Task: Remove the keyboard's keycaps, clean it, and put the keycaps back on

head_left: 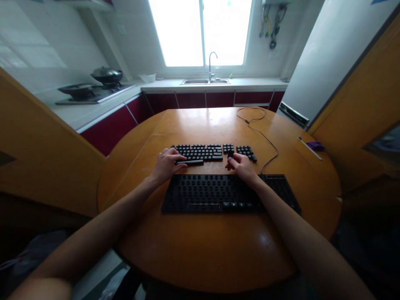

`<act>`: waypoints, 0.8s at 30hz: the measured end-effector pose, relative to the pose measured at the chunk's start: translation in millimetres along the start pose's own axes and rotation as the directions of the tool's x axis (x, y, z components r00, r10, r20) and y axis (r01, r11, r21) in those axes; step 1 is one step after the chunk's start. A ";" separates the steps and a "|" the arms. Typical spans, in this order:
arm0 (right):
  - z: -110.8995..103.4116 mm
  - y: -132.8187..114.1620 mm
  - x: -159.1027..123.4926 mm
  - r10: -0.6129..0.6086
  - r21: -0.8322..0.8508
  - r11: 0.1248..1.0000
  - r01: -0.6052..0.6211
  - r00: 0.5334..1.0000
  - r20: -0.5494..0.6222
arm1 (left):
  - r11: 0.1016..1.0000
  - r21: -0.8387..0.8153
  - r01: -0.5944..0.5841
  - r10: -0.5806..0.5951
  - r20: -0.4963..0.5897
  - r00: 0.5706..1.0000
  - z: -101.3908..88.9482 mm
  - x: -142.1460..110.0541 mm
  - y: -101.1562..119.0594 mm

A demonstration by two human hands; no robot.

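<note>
My left hand (pixel 167 164) has thumb and fingers closed about the left end of a long black spacebar keycap (pixel 194 162), which lies in front of the loose keycaps (pixel 206 151) laid out in keyboard order. My right hand (pixel 242 166) pinches a small black keycap (pixel 230 154) just below the arrow-side group of loose keycaps (pixel 228 147). Closer to me lies a black keyboard base (pixel 200 189) with most of its switches bare; a few keycaps (pixel 237 204) sit on its bottom row. My right forearm covers part of its right side.
Everything lies on a round wooden table (pixel 203 246). The keyboard's cable (pixel 271 143) runs to the far right side. A thin white stick (pixel 309 148) and a purple cloth-like item (pixel 315 145) lie at the right edge. Beyond are a sink (pixel 204 81) and a stove (pixel 100 94).
</note>
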State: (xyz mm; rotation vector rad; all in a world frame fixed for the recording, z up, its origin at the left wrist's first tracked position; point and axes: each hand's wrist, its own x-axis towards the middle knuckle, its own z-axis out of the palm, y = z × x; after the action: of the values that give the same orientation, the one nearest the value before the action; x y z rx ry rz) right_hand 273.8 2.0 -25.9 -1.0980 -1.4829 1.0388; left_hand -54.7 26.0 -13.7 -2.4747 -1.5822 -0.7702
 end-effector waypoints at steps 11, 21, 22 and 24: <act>-0.2 -4.1 -2.0 0.021 -0.014 1.000 -0.021 1.000 0.000 | 0.999 -0.006 0.039 -0.039 0.026 0.999 8.3 -3.6 -4.2; -1.7 -0.7 -0.8 0.023 -0.030 0.999 -0.022 1.000 0.010 | 0.995 -0.094 0.039 -0.038 0.004 0.999 10.0 -2.5 -11.1; -1.7 -0.2 -0.5 0.019 -0.029 0.999 -0.019 1.000 0.009 | 0.992 -0.123 0.020 -0.022 -0.014 1.000 7.9 -1.6 -9.6; -1.2 0.6 0.0 0.012 -0.017 1.000 -0.012 1.000 0.007 | 0.981 -0.190 -0.026 0.013 -0.066 0.998 0.9 -1.0 2.6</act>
State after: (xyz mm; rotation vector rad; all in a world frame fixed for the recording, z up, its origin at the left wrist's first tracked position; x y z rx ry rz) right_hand 275.1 2.2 -26.3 -1.1178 -1.4945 1.0409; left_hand -52.5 24.4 -14.4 -2.5603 -1.5257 -1.0338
